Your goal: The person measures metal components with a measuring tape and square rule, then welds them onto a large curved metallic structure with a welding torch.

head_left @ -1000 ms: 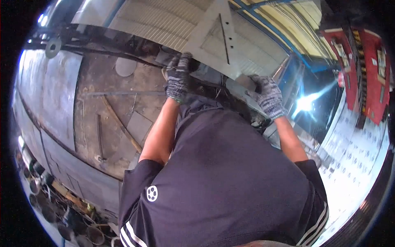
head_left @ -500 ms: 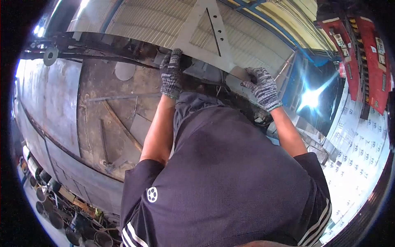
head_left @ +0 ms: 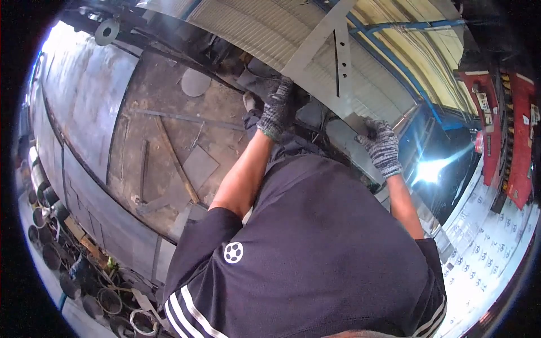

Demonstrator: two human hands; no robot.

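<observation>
A flat grey metal plate with a triangular cut-out and several small holes (head_left: pixel 316 85) is held at its lower edge between my two gloved hands. My left hand (head_left: pixel 276 110), in a grey knitted glove, is closed at the plate's left corner. At the lower right corner my right hand (head_left: pixel 381 146), gloved alike, grips with fingers curled and thumb near the edge. Part of each hand's grip is hidden. Below my arms shows my dark shirt (head_left: pixel 327 242).
To the left are a large metal sheet surface (head_left: pixel 84 96) and a dirty floor with a round disc (head_left: pixel 195 83), a stick (head_left: pixel 177 160) and a square plate (head_left: pixel 200 167). Pipe ends (head_left: pixel 53 256) lie lower left. Red machine parts (head_left: pixel 518 135) and a bright glare (head_left: pixel 429 171) are at right.
The view has swung, so the hands and plate appear further right and slightly lower. Both hands keep their hold on the plate. More of the floor at left shows.
</observation>
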